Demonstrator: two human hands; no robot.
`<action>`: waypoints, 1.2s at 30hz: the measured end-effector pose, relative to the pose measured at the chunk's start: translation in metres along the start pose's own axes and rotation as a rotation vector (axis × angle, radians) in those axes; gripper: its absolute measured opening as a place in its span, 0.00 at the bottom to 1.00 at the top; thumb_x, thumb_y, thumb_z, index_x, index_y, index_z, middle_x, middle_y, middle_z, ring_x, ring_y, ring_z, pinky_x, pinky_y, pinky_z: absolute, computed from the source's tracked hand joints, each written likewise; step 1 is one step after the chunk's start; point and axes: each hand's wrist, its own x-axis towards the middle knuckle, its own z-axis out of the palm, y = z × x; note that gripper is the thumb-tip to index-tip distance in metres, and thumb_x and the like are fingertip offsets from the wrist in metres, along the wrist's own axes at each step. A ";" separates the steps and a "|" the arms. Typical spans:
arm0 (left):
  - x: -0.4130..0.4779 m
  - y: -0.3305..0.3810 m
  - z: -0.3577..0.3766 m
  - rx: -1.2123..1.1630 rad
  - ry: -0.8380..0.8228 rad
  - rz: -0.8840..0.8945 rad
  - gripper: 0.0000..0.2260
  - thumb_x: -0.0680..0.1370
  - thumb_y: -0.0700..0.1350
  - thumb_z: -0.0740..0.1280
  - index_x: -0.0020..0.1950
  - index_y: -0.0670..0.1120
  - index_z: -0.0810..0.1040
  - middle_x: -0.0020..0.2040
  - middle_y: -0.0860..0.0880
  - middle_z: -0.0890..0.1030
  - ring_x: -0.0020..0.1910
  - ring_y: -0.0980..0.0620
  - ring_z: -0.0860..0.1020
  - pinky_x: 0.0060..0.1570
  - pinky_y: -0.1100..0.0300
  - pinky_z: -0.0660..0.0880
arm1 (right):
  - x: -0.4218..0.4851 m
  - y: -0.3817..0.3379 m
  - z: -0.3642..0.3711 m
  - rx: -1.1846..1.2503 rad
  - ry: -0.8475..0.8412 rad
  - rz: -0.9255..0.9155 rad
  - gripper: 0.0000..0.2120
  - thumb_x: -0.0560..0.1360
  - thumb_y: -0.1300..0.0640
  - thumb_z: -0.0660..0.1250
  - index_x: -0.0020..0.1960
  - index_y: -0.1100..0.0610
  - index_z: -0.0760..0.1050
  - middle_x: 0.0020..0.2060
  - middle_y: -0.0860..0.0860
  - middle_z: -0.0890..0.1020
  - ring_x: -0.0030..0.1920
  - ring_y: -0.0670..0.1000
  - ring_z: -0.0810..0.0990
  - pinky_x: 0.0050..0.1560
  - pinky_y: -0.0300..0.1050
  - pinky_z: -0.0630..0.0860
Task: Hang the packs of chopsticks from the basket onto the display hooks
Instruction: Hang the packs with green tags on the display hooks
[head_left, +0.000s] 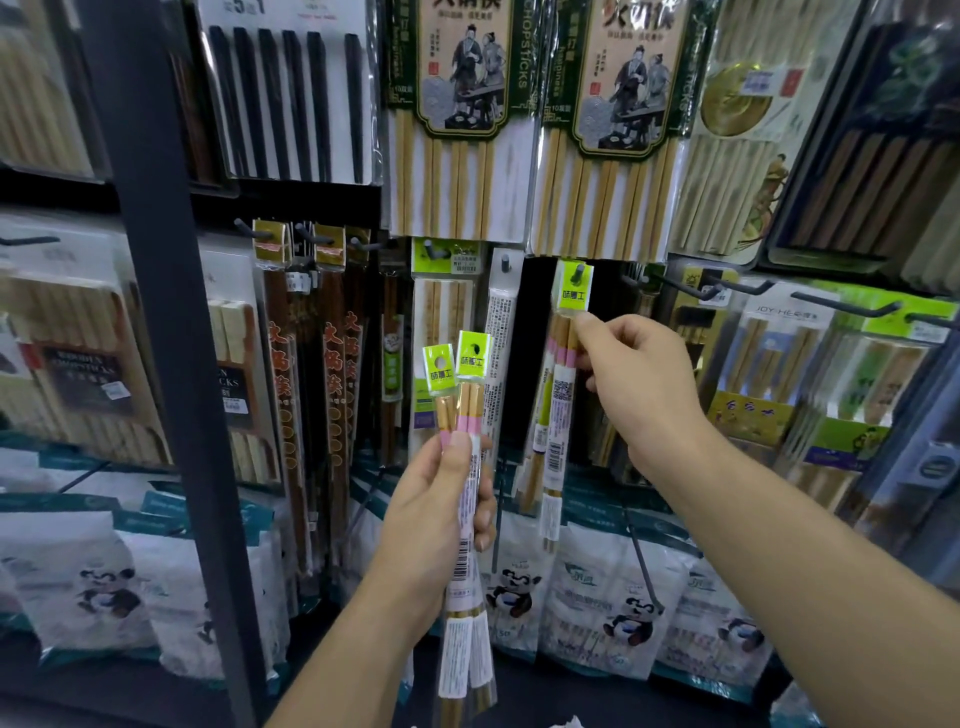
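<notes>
Lime-green header cards mark all three slim packs in play.

Left hand (431, 525): thumb and fingers curled round two packs of chopsticks (470, 400). They are held upright and side by side in front of the middle of the display rack (535, 322). The thumb lies across their pink bands. The green headers stand above the fist; the white barcode labels and lower ends stick out below it.

Right hand (641, 384): thumb and forefinger pinch a third pack (560, 400) just under its header, the other fingers curled in. The hole in that header sits over a dark hook (578, 271). The pack hangs down from there, slanting slightly to the lower left, with its QR code and barcode label facing out.

Hook location: middle of the rack, directly below the lower edge of the two large bamboo packs (452, 197) with green-and-tan picture labels.

A narrow white-backed pack (498, 332) hangs on its own peg just left of the hook, between the held packs and the hung one.

Upper left of rack: a pack of black chopsticks (291, 98).

Right of the hung pack: bare dark hooks (847, 306) jut out above boxed sets.

Along the bottom edge of the rack: white bags printed with pandas (613, 597).

Left side of view: a dark upright post (156, 312).
</notes>
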 end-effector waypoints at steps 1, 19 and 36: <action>0.000 0.000 0.000 0.002 -0.009 0.001 0.13 0.76 0.61 0.68 0.49 0.53 0.83 0.36 0.49 0.76 0.28 0.54 0.71 0.25 0.61 0.70 | -0.004 0.002 0.001 -0.007 0.022 -0.007 0.18 0.80 0.47 0.67 0.42 0.62 0.76 0.30 0.47 0.77 0.32 0.42 0.73 0.40 0.41 0.72; -0.001 0.002 0.001 -0.006 0.022 -0.006 0.11 0.85 0.49 0.63 0.51 0.51 0.85 0.41 0.43 0.85 0.35 0.46 0.84 0.31 0.55 0.80 | -0.045 -0.008 0.020 0.108 -0.217 -0.095 0.12 0.81 0.53 0.68 0.40 0.56 0.79 0.30 0.47 0.77 0.30 0.44 0.73 0.32 0.40 0.73; -0.001 0.002 0.000 0.113 0.020 0.065 0.12 0.86 0.48 0.60 0.58 0.43 0.79 0.40 0.45 0.82 0.36 0.50 0.80 0.33 0.59 0.78 | 0.001 -0.025 0.010 0.169 -0.033 -0.058 0.16 0.83 0.56 0.62 0.36 0.57 0.74 0.25 0.45 0.71 0.26 0.43 0.69 0.26 0.35 0.69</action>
